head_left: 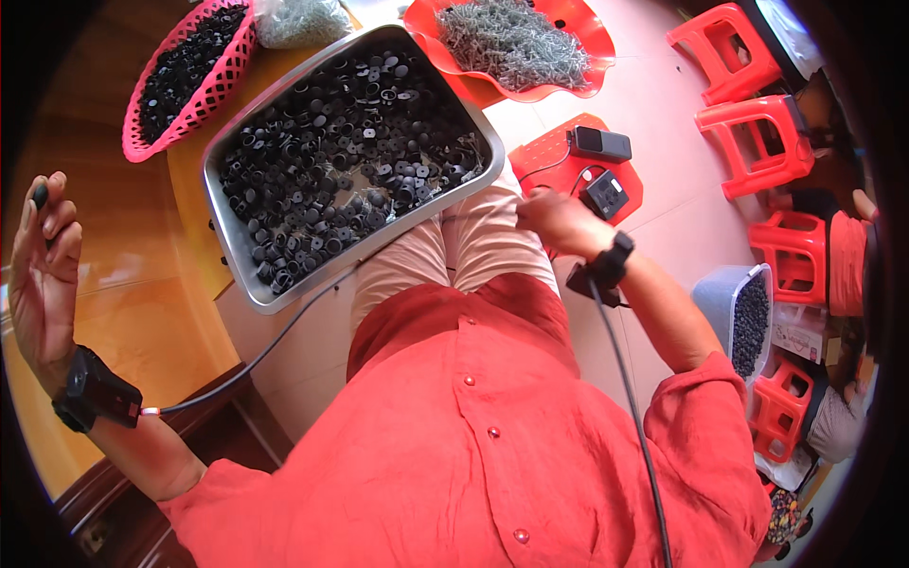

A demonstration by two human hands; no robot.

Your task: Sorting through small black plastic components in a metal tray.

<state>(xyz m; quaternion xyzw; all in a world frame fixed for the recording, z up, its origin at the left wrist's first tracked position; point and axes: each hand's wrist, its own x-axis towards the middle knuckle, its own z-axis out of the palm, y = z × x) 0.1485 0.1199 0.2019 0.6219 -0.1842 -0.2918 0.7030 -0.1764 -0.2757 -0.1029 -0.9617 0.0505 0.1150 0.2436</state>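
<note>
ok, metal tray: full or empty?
Full. The tray is heaped nearly rim to rim with small black parts, with only slivers of bare metal showing at the edges.

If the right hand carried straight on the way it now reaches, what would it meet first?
The right hand reaches forward past the knee, toward the red stool just ahead. It would probably meet the stool's near edge first, then the cabled black box on top. Depth is unclear, so it could pass above the stool.

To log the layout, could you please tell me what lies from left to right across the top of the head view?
Pink basket → clear bag of metal pieces → steel tray → red wavy dish → red stools.
</note>
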